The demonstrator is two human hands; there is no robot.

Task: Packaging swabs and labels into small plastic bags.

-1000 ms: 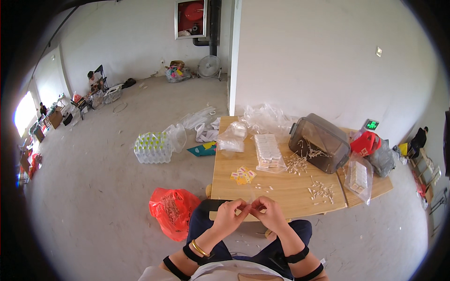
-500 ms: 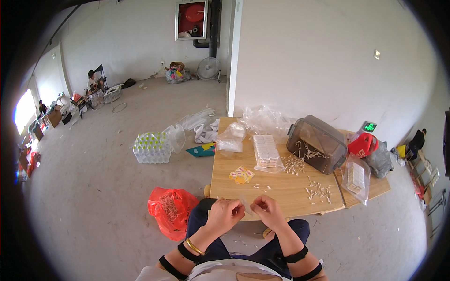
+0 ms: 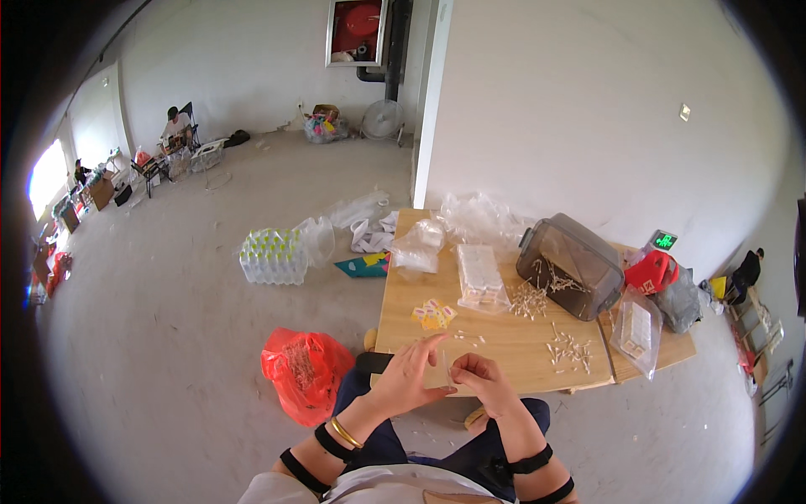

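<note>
Over the near edge of the wooden table (image 3: pixel 504 370), my left hand (image 3: pixel 406 375) is open, its thumb and fingers spread wide apart. Beside it, my right hand (image 3: pixel 484 381) pinches a small clear plastic piece (image 3: pixel 447 370), which shows faintly in the gap between the two hands; its exact kind cannot be made out. A few loose cotton swabs (image 3: pixel 470 338) lie just beyond my hands, next to some small yellow-and-white cards (image 3: pixel 433 314). More swabs (image 3: pixel 569 349) are scattered to the right. A grey translucent bin (image 3: pixel 575 260) lies tipped on its side, with swabs spilling from its mouth.
Bags of white packs (image 3: pixel 480 277) stand on the table, with another bag (image 3: pixel 635 332) at right. A red plastic bag (image 3: pixel 306 370) sits on the floor at left, near a wrapped block of clear bottles (image 3: pixel 273 256). Other people sit far off.
My left hand has opened from a pinch, its fingers spreading apart. My right hand stays nearly in place, still pinching. The view has shifted slightly.
</note>
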